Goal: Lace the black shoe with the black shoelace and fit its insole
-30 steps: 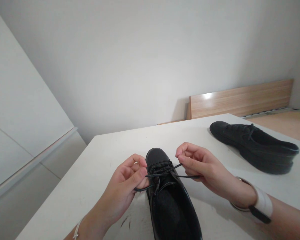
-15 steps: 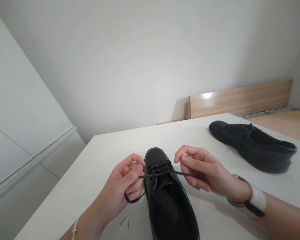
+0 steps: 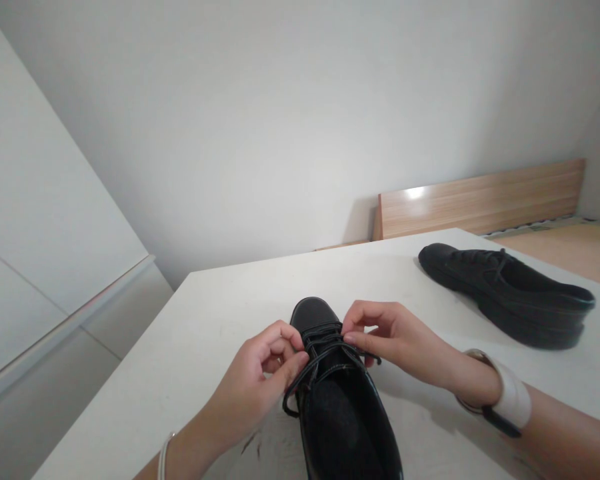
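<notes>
A black lace-up shoe point(image 3: 313, 312) sits on the white table with its toe pointing away from me and its opening toward me. Its black shoelace point(image 3: 325, 351) crosses the tongue, with a loop hanging at the left side and a loose end sticking out to the right. At the left eyelets, my left hand point(image 3: 267, 370) has thumb and forefinger closed on the lace. My right hand point(image 3: 387, 333) pinches the lace by the right eyelets, its other fingers curled and partly hidden.
Another black shoe point(image 3: 505, 293), laced, lies on the table point(image 3: 245, 287) at the right. Beyond the table are a wooden headboard point(image 3: 480, 197) and a white wall point(image 3: 280, 133). A white cabinet point(image 3: 45, 220) stands on the left.
Both hands have come inward to the eyelets. The lace, stretched sideways between them before, now lies slack over the tongue, its left part out of the curled fingers.
</notes>
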A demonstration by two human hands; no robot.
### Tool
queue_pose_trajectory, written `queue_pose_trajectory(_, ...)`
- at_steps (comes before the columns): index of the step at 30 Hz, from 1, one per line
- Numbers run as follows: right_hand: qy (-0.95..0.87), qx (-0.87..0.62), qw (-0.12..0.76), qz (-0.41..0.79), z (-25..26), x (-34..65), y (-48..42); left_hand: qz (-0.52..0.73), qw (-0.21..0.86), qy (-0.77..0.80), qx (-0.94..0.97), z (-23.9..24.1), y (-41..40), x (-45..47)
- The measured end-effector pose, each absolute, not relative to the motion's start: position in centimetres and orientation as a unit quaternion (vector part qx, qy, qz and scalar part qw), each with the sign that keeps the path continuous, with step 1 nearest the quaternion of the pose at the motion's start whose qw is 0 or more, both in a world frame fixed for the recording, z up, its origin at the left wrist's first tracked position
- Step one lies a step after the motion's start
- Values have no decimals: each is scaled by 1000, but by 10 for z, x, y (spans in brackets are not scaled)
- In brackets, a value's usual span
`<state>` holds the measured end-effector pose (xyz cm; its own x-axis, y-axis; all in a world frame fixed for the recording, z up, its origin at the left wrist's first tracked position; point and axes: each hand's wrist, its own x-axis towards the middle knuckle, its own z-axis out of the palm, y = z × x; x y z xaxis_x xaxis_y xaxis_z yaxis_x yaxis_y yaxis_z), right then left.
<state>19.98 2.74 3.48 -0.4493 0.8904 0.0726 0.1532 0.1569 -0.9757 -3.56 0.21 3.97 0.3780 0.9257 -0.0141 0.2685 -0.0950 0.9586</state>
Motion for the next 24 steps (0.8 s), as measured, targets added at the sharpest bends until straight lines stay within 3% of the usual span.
queue_pose_trajectory(7,-756,-399,393,338,36,194,15,344,322,465,749,31,5,-33)
queue_pose_trajectory(10,-740,-389,411,363,35,193,13,370,229,453,778,30,3,-33)
queue_pose_trajectory(12,-702,-360,430,437,34,193,15,379,224,448,778,32,2,-33)
queue_pose_trajectory(16,-594,-290,445,604,34,196,22,415,357,428,719,35,1,-33)
queue_pose_trajectory(20,-516,-276,493,644,39,200,25,457,550,379,588,37,3,-35)
queue_pose_trajectory(24,-460,-253,522,672,43,202,24,482,634,337,502,37,5,-37)
